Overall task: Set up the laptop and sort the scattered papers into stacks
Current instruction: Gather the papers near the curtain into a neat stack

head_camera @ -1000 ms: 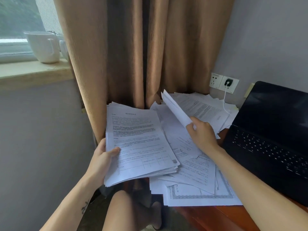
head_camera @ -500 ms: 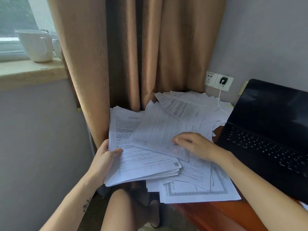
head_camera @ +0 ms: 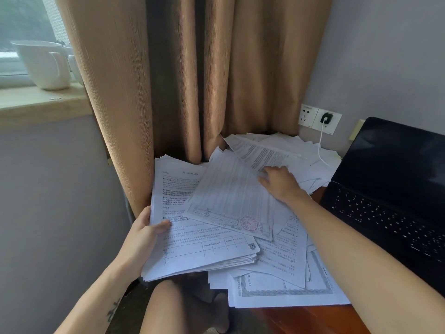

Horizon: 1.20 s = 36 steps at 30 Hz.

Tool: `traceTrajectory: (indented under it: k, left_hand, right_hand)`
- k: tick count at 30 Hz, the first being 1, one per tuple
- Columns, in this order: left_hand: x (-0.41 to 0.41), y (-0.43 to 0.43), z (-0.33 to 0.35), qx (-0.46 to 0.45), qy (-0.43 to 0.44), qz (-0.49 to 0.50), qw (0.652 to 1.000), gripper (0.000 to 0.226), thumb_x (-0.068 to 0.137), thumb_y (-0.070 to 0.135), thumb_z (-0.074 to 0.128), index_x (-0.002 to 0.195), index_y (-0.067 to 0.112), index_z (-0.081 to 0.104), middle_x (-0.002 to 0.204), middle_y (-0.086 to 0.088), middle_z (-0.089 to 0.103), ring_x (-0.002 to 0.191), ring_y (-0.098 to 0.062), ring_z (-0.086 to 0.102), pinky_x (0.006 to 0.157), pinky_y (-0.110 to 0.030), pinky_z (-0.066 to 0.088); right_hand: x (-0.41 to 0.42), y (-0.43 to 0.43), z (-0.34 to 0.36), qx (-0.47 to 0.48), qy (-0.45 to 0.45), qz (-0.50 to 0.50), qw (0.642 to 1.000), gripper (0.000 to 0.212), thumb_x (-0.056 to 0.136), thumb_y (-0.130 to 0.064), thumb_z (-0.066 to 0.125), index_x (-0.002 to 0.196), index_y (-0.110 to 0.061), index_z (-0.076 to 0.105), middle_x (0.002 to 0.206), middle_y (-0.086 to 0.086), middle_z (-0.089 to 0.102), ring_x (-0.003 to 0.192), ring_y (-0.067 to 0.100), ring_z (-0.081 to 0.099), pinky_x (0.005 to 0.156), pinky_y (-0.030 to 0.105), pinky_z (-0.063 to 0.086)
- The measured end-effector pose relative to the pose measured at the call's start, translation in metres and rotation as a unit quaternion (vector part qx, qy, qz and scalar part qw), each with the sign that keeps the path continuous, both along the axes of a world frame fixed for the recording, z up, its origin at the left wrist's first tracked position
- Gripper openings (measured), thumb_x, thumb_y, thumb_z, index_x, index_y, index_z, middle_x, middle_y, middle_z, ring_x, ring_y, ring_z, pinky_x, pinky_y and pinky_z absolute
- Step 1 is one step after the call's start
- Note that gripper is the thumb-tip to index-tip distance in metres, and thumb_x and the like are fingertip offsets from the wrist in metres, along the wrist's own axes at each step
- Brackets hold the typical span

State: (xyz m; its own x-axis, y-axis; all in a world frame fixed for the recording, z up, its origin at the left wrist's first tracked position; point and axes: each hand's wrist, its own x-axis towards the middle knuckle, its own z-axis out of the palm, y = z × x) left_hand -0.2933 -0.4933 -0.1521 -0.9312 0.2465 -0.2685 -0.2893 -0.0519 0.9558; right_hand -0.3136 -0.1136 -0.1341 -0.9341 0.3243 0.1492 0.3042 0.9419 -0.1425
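Upper left, two white mugs [head_camera: 45, 63] stand on the windowsill [head_camera: 36, 102]. Lower left, the left hand [head_camera: 142, 237] grips one paper stack [head_camera: 192, 251] by its left edge. At centre, the right hand [head_camera: 280, 183] rests on scattered papers [head_camera: 289, 261]; whether its fingers pinch is unclear. Bare worktop [head_camera: 301, 320] shows only below. One open laptop [head_camera: 390, 189] fills the right edge.

Dim room; soft daylight enters from the window [head_camera: 26, 25] at upper left. The curtain [head_camera: 192, 68] folds sit in shadow. Wide-angle bends the edges; my right hand [head_camera: 280, 183] slightly blurred.
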Motion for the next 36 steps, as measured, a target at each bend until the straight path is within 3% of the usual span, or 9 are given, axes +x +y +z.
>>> traceTrajectory:
  k: [4,7,10,14,16,19,25,29,36]
  left_hand:
    - [0.001,0.0,0.001,-0.007,0.002,-0.005,1.0,0.033,0.1,0.001,0.061,0.124,0.024,0.062,0.106,-0.004,0.079,0.094,-0.032,0.078,0.082,-0.052,0.061]
    - [0.001,0.0,0.001,-0.005,0.001,-0.008,1.0,0.033,0.1,0.001,0.061,0.123,0.025,0.062,0.107,-0.004,0.079,0.093,-0.032,0.078,0.08,-0.052,0.062]
    - [0.002,0.0,0.002,-0.008,-0.001,-0.01,1.0,0.034,0.1,0.001,0.061,0.125,0.024,0.061,0.112,-0.007,0.077,0.096,-0.033,0.077,0.082,-0.054,0.062]
    - [0.003,0.0,0.004,-0.007,-0.001,-0.012,1.0,0.036,0.1,0.001,0.061,0.128,0.023,0.059,0.116,-0.007,0.075,0.1,-0.033,0.075,0.085,-0.054,0.061]
    - [0.003,0.0,0.005,-0.003,-0.003,-0.011,1.0,0.036,0.1,0.001,0.061,0.129,0.022,0.059,0.118,-0.008,0.075,0.101,-0.033,0.075,0.087,-0.055,0.061]
    - [0.004,0.0,0.006,-0.003,-0.004,-0.012,1.0,0.036,0.1,0.001,0.06,0.128,0.022,0.058,0.118,-0.008,0.074,0.102,-0.033,0.075,0.089,-0.056,0.06]
    - [0.006,-0.001,0.005,0.001,-0.011,-0.013,1.0,0.04,0.1,0.001,0.06,0.134,0.022,0.056,0.121,-0.008,0.073,0.104,-0.032,0.074,0.089,-0.055,0.06]
    - [0.009,0.0,0.006,-0.006,-0.009,-0.017,1.0,0.04,0.101,0.002,0.06,0.136,0.02,0.054,0.124,-0.008,0.07,0.108,-0.033,0.072,0.096,-0.058,0.057]
    - [0.01,0.0,0.012,-0.012,-0.008,-0.013,1.0,0.04,0.101,0.001,0.059,0.136,0.02,0.054,0.12,-0.007,0.071,0.104,-0.031,0.072,0.083,-0.048,0.06]
  right_hand:
    - [0.005,0.001,-0.002,0.117,0.01,0.008,0.993,0.024,0.089,0.012,0.05,0.104,0.003,0.065,0.096,0.024,0.067,0.094,0.037,0.061,0.067,0.04,0.05]
    - [0.017,-0.009,0.013,0.108,0.02,0.001,0.994,0.022,0.09,0.007,0.05,0.103,0.001,0.066,0.097,0.02,0.067,0.088,0.034,0.062,0.063,0.033,0.043]
    - [0.03,-0.028,0.038,0.002,-0.025,-0.013,1.0,0.008,0.095,-0.006,0.052,0.089,-0.008,0.057,0.085,0.01,0.056,0.073,0.025,0.054,0.058,0.03,0.034]
    - [0.035,-0.059,0.064,-0.19,-0.059,-0.013,0.98,0.035,0.095,-0.017,0.057,0.068,-0.015,0.036,0.07,0.0,0.038,0.059,0.013,0.037,0.051,0.028,0.025]
    - [0.033,-0.076,0.062,-0.299,-0.039,0.012,0.953,0.03,0.096,-0.017,0.057,0.07,-0.012,0.044,0.071,0.003,0.049,0.06,0.014,0.047,0.053,0.029,0.038]
    - [0.035,-0.095,0.051,-0.424,-0.053,0.071,0.902,0.023,0.102,-0.029,0.055,0.104,-0.01,0.067,0.1,0.004,0.072,0.088,0.015,0.069,0.085,0.031,0.055]
    - [0.077,-0.079,0.027,-0.259,-0.019,0.128,0.957,0.06,0.094,-0.054,0.061,0.148,-0.034,0.045,0.146,-0.012,0.049,0.137,0.008,0.04,0.117,0.036,0.034]
    - [0.114,-0.067,0.021,-0.094,-0.19,0.127,0.969,0.094,0.083,-0.074,0.06,0.158,-0.037,0.018,0.163,-0.014,0.015,0.151,0.014,0.009,0.123,0.043,0.013]
    - [0.125,-0.072,0.024,0.027,-0.1,0.207,0.973,0.043,0.096,-0.039,0.048,0.138,-0.03,0.051,0.132,-0.01,0.059,0.115,0.019,0.056,0.093,0.039,0.05]
